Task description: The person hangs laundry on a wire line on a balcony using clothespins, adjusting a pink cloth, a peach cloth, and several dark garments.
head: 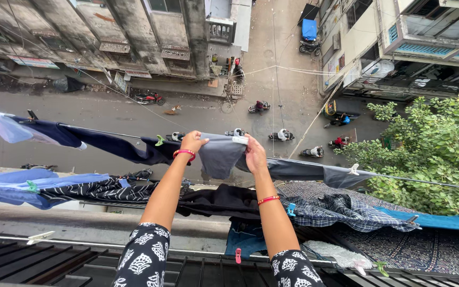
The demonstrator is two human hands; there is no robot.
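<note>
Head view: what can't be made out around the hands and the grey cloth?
- Left hand: fingertips hidden behind the grey cloth.
- Right hand: grip on the white clothespin too small to tell.
- Washing line: hidden under the clothes near the hands.
- Both arms: cut off by the bottom edge.

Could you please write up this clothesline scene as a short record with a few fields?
setting: high balcony over a street
left hand: grips the grey cloth at its left top edge on the clothesline
right hand: holds the cloth's right edge at a white clothespin
neighbours: dark blue garment to the left, green clothespin beside the left hand
below: checked cloth, black garment
</note>
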